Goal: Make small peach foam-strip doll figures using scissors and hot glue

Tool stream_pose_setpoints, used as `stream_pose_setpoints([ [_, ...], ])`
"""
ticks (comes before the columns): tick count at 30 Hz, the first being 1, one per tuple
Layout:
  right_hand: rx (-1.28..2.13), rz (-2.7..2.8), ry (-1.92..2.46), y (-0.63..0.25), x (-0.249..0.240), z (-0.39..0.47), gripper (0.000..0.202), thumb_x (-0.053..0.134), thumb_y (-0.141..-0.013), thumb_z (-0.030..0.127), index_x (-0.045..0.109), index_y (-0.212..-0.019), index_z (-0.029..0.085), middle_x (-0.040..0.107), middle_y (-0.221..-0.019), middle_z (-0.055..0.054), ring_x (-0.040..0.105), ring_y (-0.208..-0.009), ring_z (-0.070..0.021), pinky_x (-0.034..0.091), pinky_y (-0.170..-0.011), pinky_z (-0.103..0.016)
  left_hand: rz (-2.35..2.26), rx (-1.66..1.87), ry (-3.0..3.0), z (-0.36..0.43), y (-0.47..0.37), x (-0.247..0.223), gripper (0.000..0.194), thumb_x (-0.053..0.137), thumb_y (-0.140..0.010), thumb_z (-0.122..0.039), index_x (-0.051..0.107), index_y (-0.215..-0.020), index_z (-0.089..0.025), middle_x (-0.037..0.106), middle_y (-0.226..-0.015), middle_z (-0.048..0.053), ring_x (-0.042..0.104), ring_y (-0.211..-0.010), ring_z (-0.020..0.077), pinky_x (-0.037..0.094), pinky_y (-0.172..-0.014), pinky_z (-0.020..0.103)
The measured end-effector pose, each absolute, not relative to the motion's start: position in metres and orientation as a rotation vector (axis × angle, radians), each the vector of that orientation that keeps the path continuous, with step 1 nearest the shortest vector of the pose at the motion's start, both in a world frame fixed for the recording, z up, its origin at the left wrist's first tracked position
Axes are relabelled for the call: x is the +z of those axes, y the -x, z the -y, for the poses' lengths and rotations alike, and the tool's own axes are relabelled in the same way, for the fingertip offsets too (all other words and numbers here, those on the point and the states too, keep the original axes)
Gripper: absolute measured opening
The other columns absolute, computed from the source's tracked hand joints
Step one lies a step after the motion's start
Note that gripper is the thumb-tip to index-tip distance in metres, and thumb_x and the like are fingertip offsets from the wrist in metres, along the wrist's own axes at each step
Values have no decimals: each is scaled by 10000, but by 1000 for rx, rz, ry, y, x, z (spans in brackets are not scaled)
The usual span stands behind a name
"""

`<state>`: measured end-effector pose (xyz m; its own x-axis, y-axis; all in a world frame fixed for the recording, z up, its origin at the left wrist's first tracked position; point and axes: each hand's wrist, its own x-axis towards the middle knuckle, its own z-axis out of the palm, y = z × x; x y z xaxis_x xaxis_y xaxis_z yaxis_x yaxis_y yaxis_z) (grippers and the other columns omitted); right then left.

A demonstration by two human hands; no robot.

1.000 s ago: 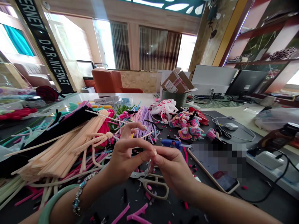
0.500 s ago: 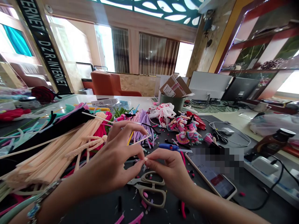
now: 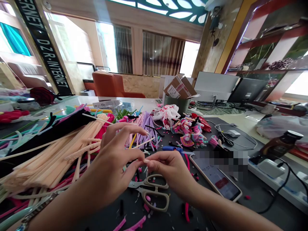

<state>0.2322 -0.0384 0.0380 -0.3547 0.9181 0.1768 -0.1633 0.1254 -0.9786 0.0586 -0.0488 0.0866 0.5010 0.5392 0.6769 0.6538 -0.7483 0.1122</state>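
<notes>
One small pale piece [image 3: 145, 161] in the fingers, many stems loose, several figures made up.
At the left, a thick bundle of peach stems [image 3: 48, 160] lies on the table [image 3: 103, 213], seemingly unused, with a twisted piece [image 3: 81, 152] on it that looks partly worked. The left hand [image 3: 110, 163] pinches the small piece from one side (its form is mostly hidden, so how finished it is I cannot tell). Purple stems [image 3: 147, 123] lie loose beyond; scissors [image 3: 135, 184] rest below among scraps, evidence of cutting done. Next come a blue tool [image 3: 171, 149] and the right hand [image 3: 176, 173], its fingertips meeting the left's, closed on the same piece. Farther right, clustered colourful figures [image 3: 189, 134] look largely assembled, near a lit phone [image 3: 218, 176].
</notes>
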Motion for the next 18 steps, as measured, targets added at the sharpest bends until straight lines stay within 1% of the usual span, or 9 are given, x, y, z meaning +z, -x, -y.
stream_pose_setpoints([
  [4,1536,1277,783,-231,35,37,180,752,-694,339,733,-674,161,617,-606,12,492,-578,-83,369,-591,-226,1060,-1115,2565,42,-58,83,183,570,-800,-157,674,-686,-255,461,-1221,28,350,-1180,308,285,-990,536],
  [7,1583,1197,797,-229,32,37,190,761,-675,353,731,-690,165,622,-631,4,515,-618,-95,382,-637,-239,1105,-1154,2540,39,-59,79,176,587,-801,-181,681,-689,-279,440,-1249,6,326,-1205,316,265,-994,560],
  [11,1629,1109,819,-229,30,38,211,784,-632,347,722,-701,158,624,-651,-6,523,-637,-108,383,-658,-255,1178,-1232,2546,38,-63,75,168,598,-808,-223,685,-686,-300,460,-1217,3,368,-1166,314,279,-963,585],
  [13,1625,1085,823,-229,30,40,213,786,-627,341,709,-686,152,613,-655,-2,511,-637,-104,377,-652,-250,1218,-1290,2567,38,-66,71,156,610,-805,-226,683,-688,-300,476,-1189,4,401,-1142,301,305,-949,571],
  [16,1610,1062,815,-230,32,41,211,779,-638,337,690,-673,150,594,-657,10,497,-636,-95,374,-638,-237,1260,-1439,2585,38,-70,64,165,600,-811,-186,674,-693,-274,487,-1142,14,458,-1108,265,359,-930,522],
  [18,1492,1148,826,-231,34,42,197,745,-692,343,683,-692,156,599,-663,10,500,-633,-99,383,-620,-236,1237,-1531,2551,37,-72,58,175,588,-818,-159,669,-698,-255,489,-1116,25,486,-1077,246,386,-910,493],
])
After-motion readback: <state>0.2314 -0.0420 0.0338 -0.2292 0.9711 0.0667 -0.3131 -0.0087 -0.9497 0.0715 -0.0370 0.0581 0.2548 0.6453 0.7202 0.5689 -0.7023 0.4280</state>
